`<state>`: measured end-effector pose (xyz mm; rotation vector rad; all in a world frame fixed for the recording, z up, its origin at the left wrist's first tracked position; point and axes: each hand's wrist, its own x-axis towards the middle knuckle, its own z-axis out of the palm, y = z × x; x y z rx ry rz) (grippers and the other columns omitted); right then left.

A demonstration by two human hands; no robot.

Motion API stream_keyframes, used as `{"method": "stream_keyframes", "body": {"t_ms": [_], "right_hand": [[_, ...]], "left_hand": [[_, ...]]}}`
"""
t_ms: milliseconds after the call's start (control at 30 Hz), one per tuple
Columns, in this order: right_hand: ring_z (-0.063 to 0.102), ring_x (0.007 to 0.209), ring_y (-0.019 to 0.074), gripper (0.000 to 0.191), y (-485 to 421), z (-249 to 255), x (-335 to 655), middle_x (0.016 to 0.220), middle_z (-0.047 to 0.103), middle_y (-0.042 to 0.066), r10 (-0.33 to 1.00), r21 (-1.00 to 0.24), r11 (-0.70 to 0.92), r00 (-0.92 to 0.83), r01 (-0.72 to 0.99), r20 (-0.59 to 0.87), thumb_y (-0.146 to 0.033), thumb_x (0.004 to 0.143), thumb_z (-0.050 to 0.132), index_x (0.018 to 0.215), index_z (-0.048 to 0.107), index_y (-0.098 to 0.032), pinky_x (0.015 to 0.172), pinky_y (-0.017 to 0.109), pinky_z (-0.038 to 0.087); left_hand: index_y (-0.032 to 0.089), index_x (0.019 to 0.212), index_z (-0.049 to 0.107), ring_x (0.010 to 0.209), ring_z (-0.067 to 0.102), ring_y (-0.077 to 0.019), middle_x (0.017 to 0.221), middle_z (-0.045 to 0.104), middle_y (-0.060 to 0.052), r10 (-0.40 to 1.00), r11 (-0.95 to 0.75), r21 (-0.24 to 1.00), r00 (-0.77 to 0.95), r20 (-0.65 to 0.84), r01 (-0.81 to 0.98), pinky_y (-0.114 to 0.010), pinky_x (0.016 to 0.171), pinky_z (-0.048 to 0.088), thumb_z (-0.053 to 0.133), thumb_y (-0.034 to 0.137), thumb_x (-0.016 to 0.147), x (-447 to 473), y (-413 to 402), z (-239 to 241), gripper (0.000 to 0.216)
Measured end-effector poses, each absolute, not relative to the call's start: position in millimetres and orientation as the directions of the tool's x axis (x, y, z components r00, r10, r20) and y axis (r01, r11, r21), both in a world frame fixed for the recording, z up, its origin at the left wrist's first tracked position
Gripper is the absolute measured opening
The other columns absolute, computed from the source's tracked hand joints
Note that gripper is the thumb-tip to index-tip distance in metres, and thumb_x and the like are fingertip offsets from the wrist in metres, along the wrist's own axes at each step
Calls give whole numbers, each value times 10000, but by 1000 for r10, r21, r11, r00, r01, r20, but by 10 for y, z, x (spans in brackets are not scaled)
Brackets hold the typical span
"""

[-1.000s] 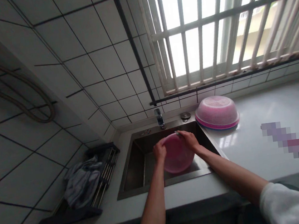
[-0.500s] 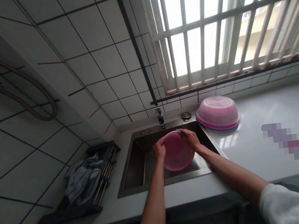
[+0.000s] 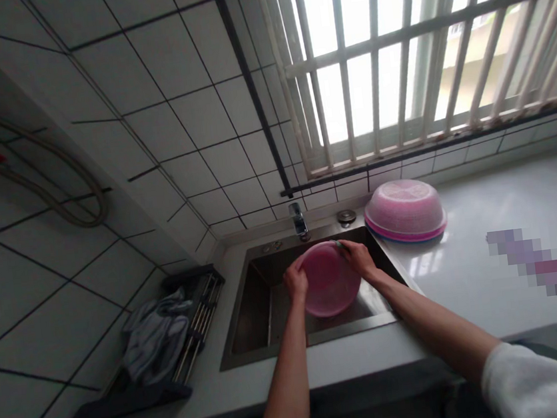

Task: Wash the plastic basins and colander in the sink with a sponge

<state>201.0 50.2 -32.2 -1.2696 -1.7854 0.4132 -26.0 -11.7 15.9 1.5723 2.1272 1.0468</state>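
A pink plastic basin point(image 3: 330, 287) is tilted inside the steel sink point(image 3: 243, 320), its open side facing me. My left hand point(image 3: 295, 281) is closed on the basin's left rim. At the upper right of the rim, my right hand point(image 3: 359, 258) is closed around a small pale-green thing point(image 3: 339, 245), pressed against the edge. Most of that thing is covered by the fingers, and its kind cannot be made out. Behind the basin stands the chrome faucet point(image 3: 298, 220); whether water runs is not visible.
Upside-down pink basins or colanders point(image 3: 404, 211) are stacked on the counter point(image 3: 472, 281) right of the sink. A metal drain piece point(image 3: 346, 216) lies at the sink's back edge. A rack point(image 3: 198, 319) with a grey cloth point(image 3: 154, 334) stands at the left. Window bars point(image 3: 376, 57) rise behind.
The right hand and the small pale-green thing have shifted slightly along the basin's rim. The basin has moved up a little; the left hand keeps its hold.
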Motion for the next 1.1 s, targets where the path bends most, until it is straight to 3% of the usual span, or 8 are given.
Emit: {"method": "stream_keyframes", "body": {"t_ms": [200, 300, 467, 600, 700, 900, 967, 1100], "right_hand": [[715, 1180, 218, 438, 339, -308, 1689, 1302, 746, 56, 751, -532, 653, -367, 540, 549, -99, 934, 566, 1307, 731, -259, 1069, 343, 546], [720, 1166, 214, 447, 321, -291, 1598, 1287, 754, 41, 720, -509, 692, -428, 513, 547, -96, 919, 559, 1288, 746, -263, 1062, 328, 550], [747, 1104, 240, 385, 467, -314, 1855, 1256, 767, 52, 850, -667, 502, -173, 550, 497, -171, 977, 539, 1294, 735, -264, 990, 347, 575], [775, 972, 286, 331, 535, -356, 2074, 1061, 812, 93, 920, -736, 301, 21, 606, 392, -217, 978, 575, 1261, 747, -234, 899, 363, 587], [763, 1014, 267, 344, 470, -329, 2014, 1150, 795, 88, 900, -699, 346, -12, 626, 435, -194, 981, 563, 1275, 732, -246, 935, 362, 578], [723, 1142, 218, 442, 290, -211, 1633, 1258, 763, 38, 769, -555, 638, -403, 534, 496, -100, 907, 569, 1265, 750, -288, 1043, 344, 553], [723, 1143, 213, 457, 318, -199, 1647, 1275, 756, 30, 782, -583, 621, -373, 523, 498, -104, 910, 550, 1280, 742, -291, 1046, 344, 552], [755, 1040, 249, 366, 473, -262, 1909, 1167, 790, 78, 882, -718, 424, -73, 552, 465, -189, 961, 547, 1271, 736, -236, 963, 360, 570]], "left_hand": [[342, 1261, 765, 1233, 695, -192, 1301, 751, 21, 982, 26, 596, -133, 137, 802, -280, 1077, 511, 558, 111, 936, -172, -98, 37, 449], [337, 1242, 777, 1211, 706, -208, 1282, 761, 4, 982, 29, 577, -130, 134, 816, -289, 1060, 521, 567, 166, 956, -180, -81, 6, 393], [288, 1302, 742, 1232, 691, -175, 1335, 737, 2, 935, 68, 702, -290, 203, 709, -257, 1057, 517, 522, 33, 884, -278, -60, 55, 537], [242, 1314, 734, 1193, 712, -208, 1292, 759, -39, 891, 60, 774, -383, 243, 630, -297, 1038, 539, 508, 77, 926, -311, -65, 88, 479], [269, 1324, 733, 1240, 690, -215, 1310, 750, -26, 915, 48, 714, -318, 249, 698, -311, 1093, 512, 531, 46, 897, -267, -78, 78, 522], [349, 1195, 794, 1228, 697, -199, 1298, 754, 28, 979, -2, 585, -116, 165, 811, -304, 1090, 517, 569, 121, 933, -190, -85, 21, 413], [340, 1217, 785, 1243, 687, -184, 1311, 748, 22, 966, -12, 625, -153, 209, 780, -290, 1096, 508, 546, 70, 911, -222, -74, 15, 473], [246, 1281, 750, 1223, 696, -177, 1307, 752, -34, 907, 1, 777, -328, 264, 630, -275, 1058, 522, 513, 40, 908, -322, -29, 40, 488]]}}
